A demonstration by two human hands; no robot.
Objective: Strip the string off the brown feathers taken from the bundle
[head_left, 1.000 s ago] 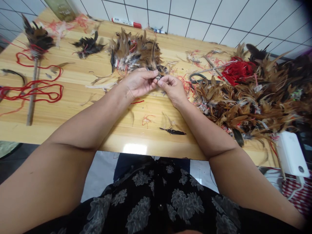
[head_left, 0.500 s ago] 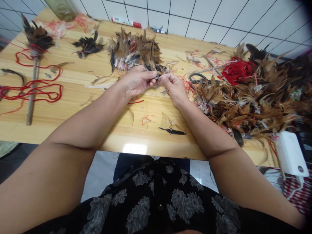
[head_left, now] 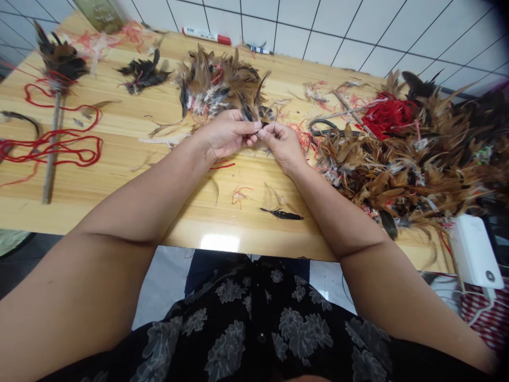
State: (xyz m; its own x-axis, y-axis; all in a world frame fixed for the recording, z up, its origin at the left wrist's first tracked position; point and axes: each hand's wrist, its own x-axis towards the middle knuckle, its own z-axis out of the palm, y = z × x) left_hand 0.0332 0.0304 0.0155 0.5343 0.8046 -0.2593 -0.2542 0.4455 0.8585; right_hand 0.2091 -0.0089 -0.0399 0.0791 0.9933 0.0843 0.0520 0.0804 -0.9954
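Note:
My left hand (head_left: 230, 132) is closed on a small bunch of brown and black feathers (head_left: 251, 109), whose tips point up and away from me. Thumb and fingertips of my right hand (head_left: 283, 146) are pinched together beside the left thumb, at the base of the bunch. What exactly lies between the right fingertips is too small to make out. Just behind the left hand lies a pile of brown feather bunches (head_left: 214, 74) with pale, fluffy bases and bits of red string. A loose black feather (head_left: 283, 214) rests on the wooden table (head_left: 191, 223) nearer my body.
Left, a stick with feathers (head_left: 51, 143) lies among red cord (head_left: 85, 151); a dark feather bunch (head_left: 143, 73) is beside it. A large feather heap (head_left: 397, 164), red string (head_left: 389, 115) and a white power bank (head_left: 477, 252) fill the right. Markers (head_left: 204, 36) lie along the tiled wall.
My hands have come slightly closer together, the left shifting a little to the right. The feathers in the left hand now stand out more clearly above the thumb.

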